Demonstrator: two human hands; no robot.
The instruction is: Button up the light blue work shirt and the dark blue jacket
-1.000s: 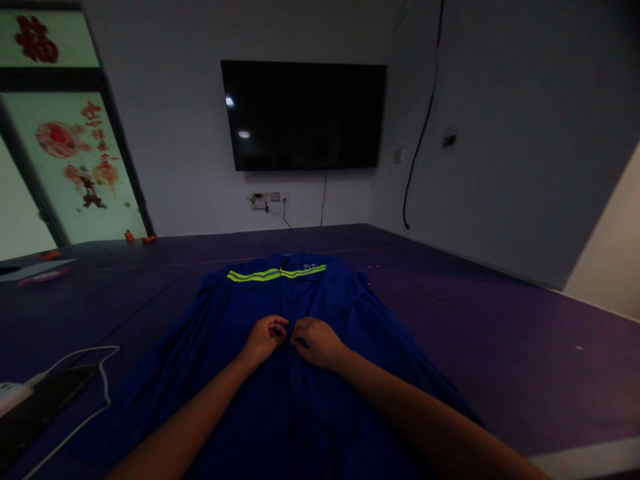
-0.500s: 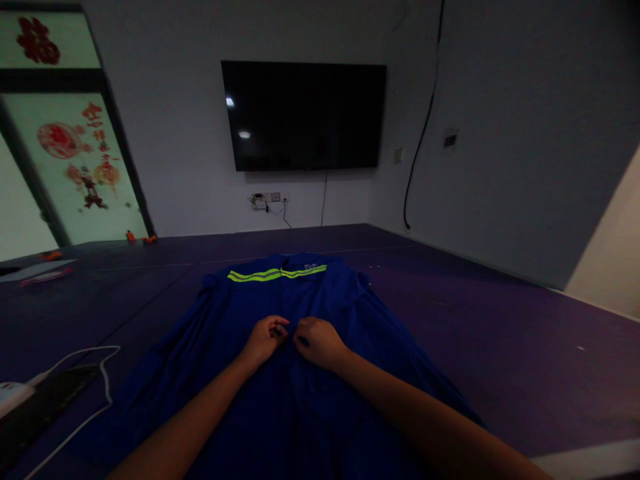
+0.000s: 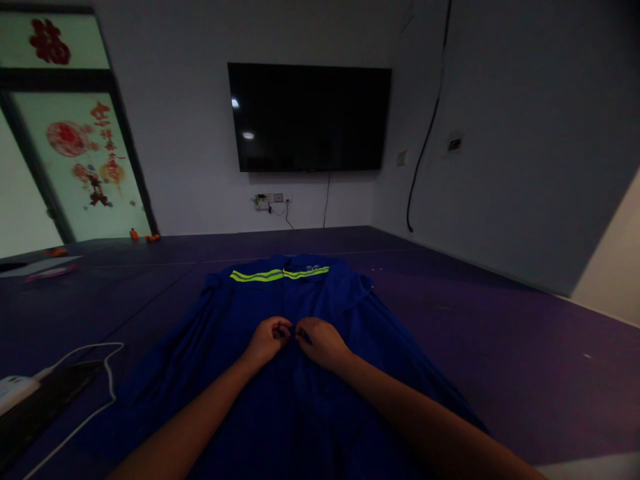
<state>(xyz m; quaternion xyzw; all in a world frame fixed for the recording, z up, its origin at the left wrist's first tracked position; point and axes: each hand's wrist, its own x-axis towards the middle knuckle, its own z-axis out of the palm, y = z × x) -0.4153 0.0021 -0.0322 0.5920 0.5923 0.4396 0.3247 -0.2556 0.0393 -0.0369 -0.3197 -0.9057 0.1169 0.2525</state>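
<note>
A dark blue work jacket [image 3: 255,300] with a yellow-green reflective stripe across the chest lies spread front side up, its collar away from me and its sleeves out to both sides. At the middle of its front, my left hand [image 3: 270,338] has thumb and fingers curled together at the front edge. Just to the right, my right hand [image 3: 320,340] is closed in the same way, its fingertips almost meeting the left ones. Both pinch the jacket's front placket; any button or fastener between the fingers is hidden.
The jacket lies on a purple surface [image 3: 500,347]. To the left are a white power strip [image 3: 17,392], a white cable [image 3: 111,380] and a dark flat object [image 3: 60,400]. Small orange things [image 3: 153,238] stand near the door. A television [image 3: 310,119] hangs on the far wall.
My fingertips have come slightly closer together at the jacket's front. The whole view has shifted a little; the jacket lies as before.
</note>
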